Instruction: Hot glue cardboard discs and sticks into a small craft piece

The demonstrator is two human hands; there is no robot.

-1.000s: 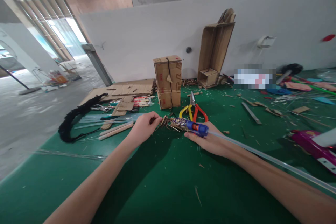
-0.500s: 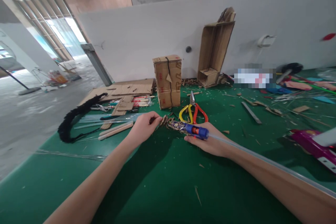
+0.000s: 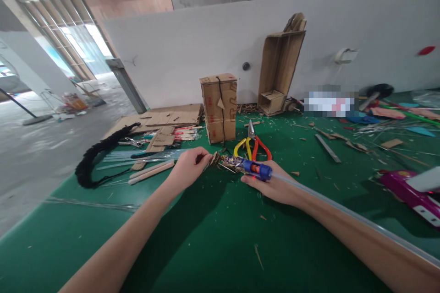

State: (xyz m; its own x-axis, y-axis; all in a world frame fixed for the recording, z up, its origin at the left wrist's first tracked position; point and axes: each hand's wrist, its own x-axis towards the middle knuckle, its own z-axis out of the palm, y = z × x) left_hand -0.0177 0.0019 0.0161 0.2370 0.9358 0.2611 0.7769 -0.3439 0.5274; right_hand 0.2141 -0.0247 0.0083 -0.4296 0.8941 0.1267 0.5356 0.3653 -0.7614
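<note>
At the clock's centre on the green desk [image 3: 213, 238], the left hand [image 3: 190, 167] pinched a small, rough brown cardboard piece [image 3: 215, 159] between closed fingertips. The right hand [image 3: 280, 187] was closed around a blue glue gun [image 3: 263, 170], its crusted nose angled towards the piece; contact between them could not be resolved. Judged mid-gluing: the piece appeared loose from the larger forms, its bonding seemingly unfinished. Amount left: indeterminate. At 12 o'clock, the cardboard box [image 3: 213, 110] stood upright, apparently assembled, black cord down its front. At 1 o'clock, an open-fronted cardboard form [image 3: 282, 66] stood near the white partition [image 3: 178, 50]. Small piece: ragged edges, brown, details blurred. Shears [image 3: 251, 130] lay at 2 o'clock, near the right hand.
</note>
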